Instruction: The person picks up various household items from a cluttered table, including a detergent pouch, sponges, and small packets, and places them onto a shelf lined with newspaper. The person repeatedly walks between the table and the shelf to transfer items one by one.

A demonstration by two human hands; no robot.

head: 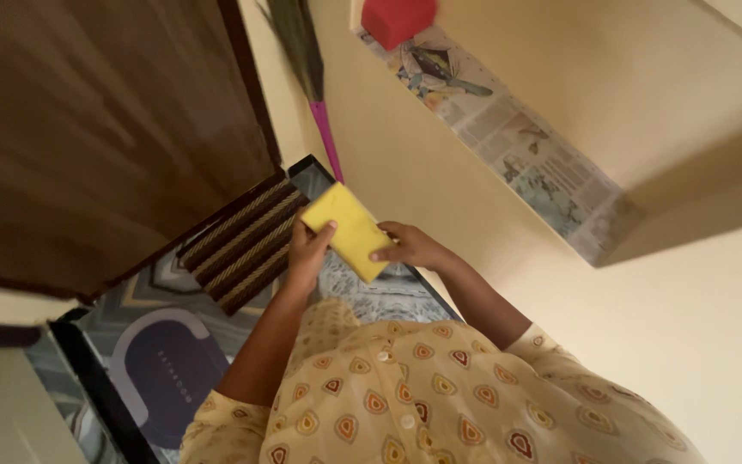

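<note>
Above the patterned shirt (422,404), the left hand (309,251) and right hand (412,247) each grip clamped on an end of the yellow cloth (349,230), stretching it flat over the striped doormat (246,245).

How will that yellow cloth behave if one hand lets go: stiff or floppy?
The folded yellow cloth is probably soft: held flat between the left hand and right hand, it keeps a neat rectangle only through both grips. It looks thin and light, so it would likely droop or unfold, not slip.

Flat yellow rectangular cloth (349,230), tilted, held above patterned floor
</note>
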